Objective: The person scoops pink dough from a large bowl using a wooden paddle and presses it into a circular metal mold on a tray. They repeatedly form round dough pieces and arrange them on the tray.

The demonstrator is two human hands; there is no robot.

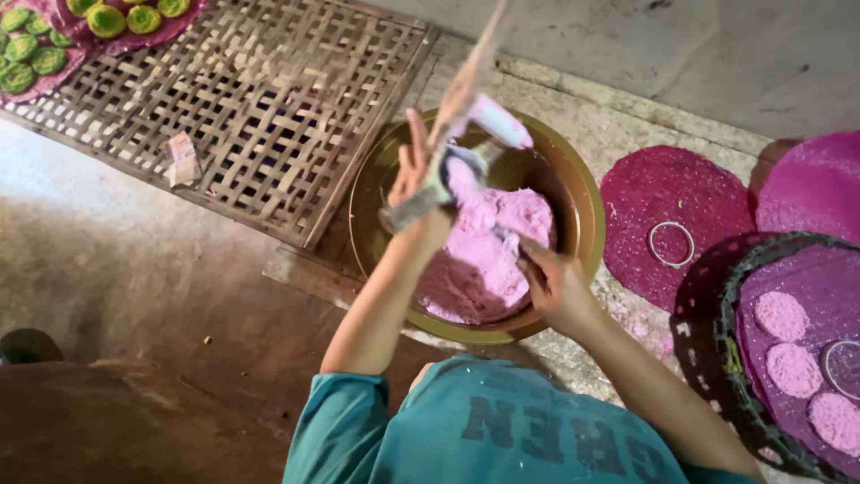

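Note:
A wide brass-coloured bowl (584,197) sits on the ground in front of me, holding a mass of pink dough (484,264). My left hand (414,190) is raised over the bowl's left side and grips a long wooden stick (466,81). The stick slants up and away, and its lower part is coated in pink dough (498,121). My right hand (551,282) is lower, at the near right of the bowl, with its fingers pressed into the dough. My teal shirt fills the bottom of the view.
A woven bamboo tray (269,99) lies at the left behind the bowl, with green cakes (36,49) on purple mats at its far corner. At the right lie round purple mats (667,188), a metal ring (672,244), and a dark basket (717,314) holding pink discs (793,367).

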